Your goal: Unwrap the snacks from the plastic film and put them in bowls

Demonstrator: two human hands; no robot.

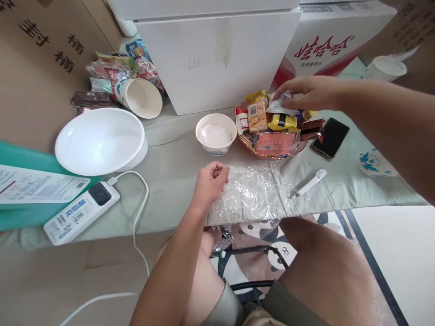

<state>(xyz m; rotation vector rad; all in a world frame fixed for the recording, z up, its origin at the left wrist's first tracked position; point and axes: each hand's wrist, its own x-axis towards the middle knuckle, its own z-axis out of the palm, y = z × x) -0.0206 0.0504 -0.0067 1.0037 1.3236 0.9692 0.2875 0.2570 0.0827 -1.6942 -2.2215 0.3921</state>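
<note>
My left hand (211,180) is closed at the near side of the paper bowl (216,134). Its fingers curl in beside a crumpled sheet of clear plastic film (253,192); whether they grip the film's edge or something small is hidden. My right hand (306,93) reaches over a reddish, gold-rimmed bowl (272,157) piled with wrapped snacks. Its thumb and fingers are around a white packet (277,105) on top of the pile. By it lie an orange-brown snack pack (257,115), a yellow packet (282,122) and a pink packet (276,143).
A white utility knife (310,183) and black phone (331,137) lie right. Leftward are a white basin (100,142), a tipped paper tub (142,98), packaged snacks (110,68) and a power bank (81,213) with a cable (137,217). White boxes (217,59) stand behind.
</note>
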